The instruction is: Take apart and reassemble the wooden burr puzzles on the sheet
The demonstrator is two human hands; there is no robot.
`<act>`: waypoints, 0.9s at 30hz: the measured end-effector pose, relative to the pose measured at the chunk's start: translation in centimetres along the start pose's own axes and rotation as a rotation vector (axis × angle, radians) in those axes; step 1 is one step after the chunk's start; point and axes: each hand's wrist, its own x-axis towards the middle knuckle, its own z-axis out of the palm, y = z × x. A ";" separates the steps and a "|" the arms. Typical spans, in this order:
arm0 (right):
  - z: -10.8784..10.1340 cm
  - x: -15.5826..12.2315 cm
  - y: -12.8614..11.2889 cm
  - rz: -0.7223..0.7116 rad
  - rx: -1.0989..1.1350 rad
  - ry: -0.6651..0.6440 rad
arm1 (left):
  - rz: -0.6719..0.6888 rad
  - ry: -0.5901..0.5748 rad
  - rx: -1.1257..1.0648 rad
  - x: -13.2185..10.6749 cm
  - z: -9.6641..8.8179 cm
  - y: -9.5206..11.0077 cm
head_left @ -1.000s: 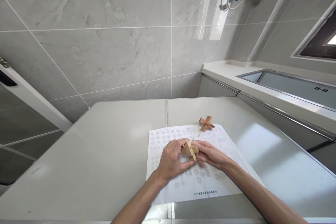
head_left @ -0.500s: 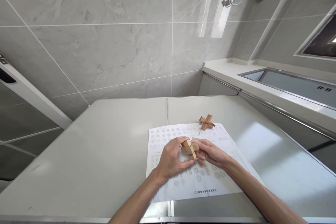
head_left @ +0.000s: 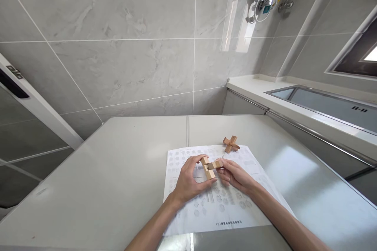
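My left hand (head_left: 187,179) grips a pale wooden puzzle block (head_left: 209,170) between thumb and fingers; a notch shows in the block's middle. In my right hand (head_left: 235,174), the thumb and fingertips pinch another pale wooden puzzle piece (head_left: 217,164), its left end at the notch of the first block. Whether the two pieces still interlock, I cannot tell. Both hands hover over a printed paper sheet (head_left: 188,219) with rows of small diagrams. At the sheet's far edge lies a darker brown, cross-shaped wooden puzzle (head_left: 231,144), touched by neither hand.
The sheet lies on a pale table (head_left: 118,180) with a seam down its middle. Beyond it rises a grey tiled wall (head_left: 123,66). On the right runs a white counter (head_left: 250,90) with an inset sink (head_left: 321,102). A white-framed door (head_left: 44,106) stands at left.
The compact cross-shaped pale puzzle between my hands has opened up: the right-hand piece has shifted out, baring the notch in the left-hand block. The view has tilted up slightly.
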 end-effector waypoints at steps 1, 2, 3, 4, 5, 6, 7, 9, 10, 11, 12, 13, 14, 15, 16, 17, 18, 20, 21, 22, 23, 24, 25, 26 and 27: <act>0.0 0.0 -0.1 0.001 0.000 0.015 | -0.008 0.018 -0.007 0.1 0.0 -0.2; -0.1 0.0 -0.2 0.002 0.001 0.031 | -0.027 0.050 -0.011 0.2 -0.1 -0.4; -0.1 0.1 -0.3 0.002 0.000 0.046 | -0.060 0.097 -0.006 0.4 -0.3 -0.7; -0.1 0.1 -0.4 0.002 0.001 0.059 | -0.105 0.153 0.010 0.6 -0.5 -1.1; -0.2 0.1 -0.5 0.003 0.002 0.072 | -0.160 0.215 0.039 0.9 -0.8 -1.6; -0.2 0.2 -0.6 0.004 0.003 0.083 | -0.216 0.263 0.082 1.1 -1.2 -2.2; -0.2 0.2 -0.6 0.005 0.005 0.094 | -0.256 0.281 0.139 1.4 -1.7 -2.9; -0.3 0.3 -0.6 0.006 0.009 0.105 | -0.297 0.285 0.285 1.7 -2.7 -4.3; -0.3 0.3 -0.5 0.006 0.012 0.104 | -0.293 0.290 0.350 1.8 -3.2 -4.9; -0.3 0.4 -0.5 0.006 0.015 0.098 | -0.280 0.295 0.411 1.9 -3.6 -5.5; -0.2 0.4 -0.4 0.005 0.016 0.090 | -0.266 0.292 0.465 1.9 -4.0 -6.0; -0.2 0.3 -0.4 0.004 0.017 0.082 | -0.263 0.291 0.513 1.9 -4.4 -6.5; -0.1 0.3 -0.4 0.003 0.018 0.076 | -0.274 0.291 0.553 1.8 -4.7 -6.8; -0.1 0.3 -0.5 0.001 0.019 0.072 | -0.296 0.287 0.590 1.8 -4.9 -7.1; 0.0 0.3 -0.5 -0.001 0.019 0.071 | -0.325 0.283 0.621 1.7 -5.1 -7.4; 0.0 0.2 -0.6 -0.001 0.019 0.071 | -0.351 0.276 0.645 1.7 -5.3 -7.6; 0.1 0.2 -0.7 -0.003 0.020 0.071 | -0.370 0.268 0.661 1.6 -5.5 -7.8; 0.2 0.3 -0.8 -0.006 0.020 0.068 | -0.388 0.247 0.674 1.5 -5.9 -8.2; 0.3 0.3 -0.9 -0.010 0.019 0.064 | -0.390 0.235 0.674 1.5 -6.1 -8.3; 0.4 0.3 -0.9 -0.014 0.017 0.060 | -0.392 0.224 0.675 1.5 -6.3 -8.4; 0.4 0.3 -1.0 -0.018 0.016 0.054 | -0.395 0.213 0.677 1.5 -6.5 -8.4; 0.4 0.3 -1.1 -0.020 0.017 0.049 | -0.391 0.207 0.677 1.5 -6.6 -8.2; 0.5 0.3 -1.1 -0.023 0.021 0.043 | -0.377 0.205 0.672 1.6 -6.5 -8.0; 0.5 0.3 -1.1 -0.024 0.026 0.037 | -0.350 0.204 0.659 1.6 -6.4 -7.5; 0.6 0.3 -1.2 -0.025 0.032 0.031 | -0.305 0.206 0.633 1.7 -6.2 -7.0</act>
